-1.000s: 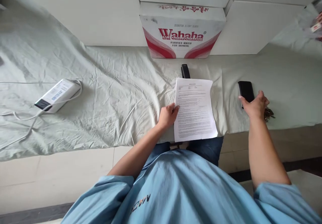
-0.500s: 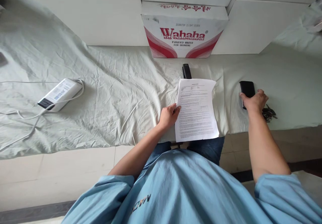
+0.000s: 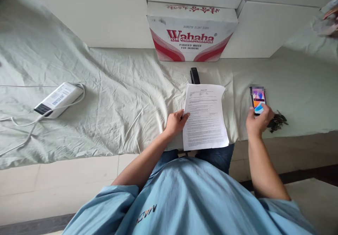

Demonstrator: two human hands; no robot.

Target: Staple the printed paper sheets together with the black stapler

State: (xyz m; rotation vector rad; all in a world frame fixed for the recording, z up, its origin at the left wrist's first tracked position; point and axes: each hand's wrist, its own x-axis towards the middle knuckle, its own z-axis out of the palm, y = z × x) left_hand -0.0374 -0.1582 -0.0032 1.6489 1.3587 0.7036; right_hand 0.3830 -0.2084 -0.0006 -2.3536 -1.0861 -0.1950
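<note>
Printed paper sheet lies flat on cloth; lit phone lies right of it.

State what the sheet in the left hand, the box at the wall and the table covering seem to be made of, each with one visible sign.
Sheet: thin white paper, matt; printed lines, a curling corner. Box: probably printed cardboard, slightly glossy; folded edges, scuffed top. Table covering: pale green woven cloth, likely cotton; soft creases all over. The left hand grips the sheet's edge.
</note>
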